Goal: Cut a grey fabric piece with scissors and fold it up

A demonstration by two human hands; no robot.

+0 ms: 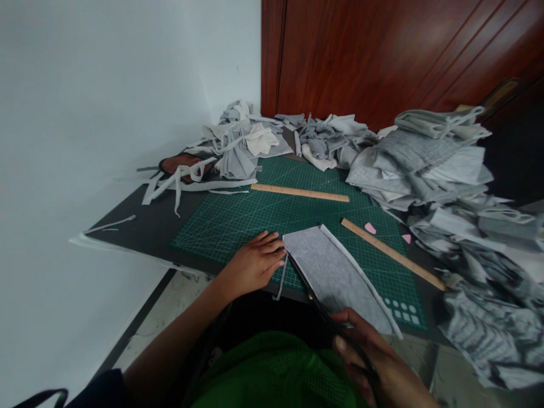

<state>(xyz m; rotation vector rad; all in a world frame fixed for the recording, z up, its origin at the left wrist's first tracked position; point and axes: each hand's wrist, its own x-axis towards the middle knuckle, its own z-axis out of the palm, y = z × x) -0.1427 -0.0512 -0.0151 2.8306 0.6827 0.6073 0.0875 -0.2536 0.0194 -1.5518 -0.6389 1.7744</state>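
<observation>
A piece of grey fabric [335, 272] lies on the green cutting mat [229, 221], with a folded strip along its right side. My right hand [365, 351] grips the black handles of a pair of scissors [311, 296]. Their blades run along the left edge of the fabric, pointing away from me. Flat on the mat, my left hand [257, 263] has its fingers stretched out, the tips close to the fabric's far left corner. From that corner a thin cut strip [280, 280] hangs down toward the table's front edge.
Two wooden rulers [300, 192] lie on the mat, one behind the fabric and one to its right. Pink chalk pieces [370, 228] are beside the right ruler. Fabric heaps [425, 158] crowd the back and right; more scraps [238, 141] lie back left near the wall.
</observation>
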